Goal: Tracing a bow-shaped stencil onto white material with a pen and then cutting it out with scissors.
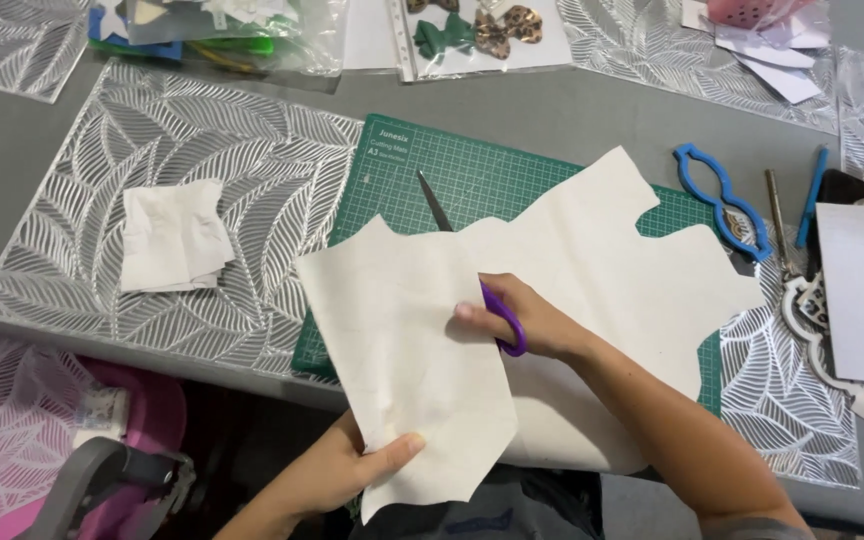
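As seen from the head camera, the left hand (337,470) pinches the lower edge of a cream-coloured, irregularly cut fabric sheet (407,350), thumb on top, fingers hidden beneath. The right hand (532,318) has its fingers closed through the purple handles of steel-bladed scissors (472,270), whose blades pass under the sheet. The sheet lies over a green gridded cutting mat (452,175). Folded white fabric squares (174,238) rest well apart on a silver leaf-patterned placemat (202,130).
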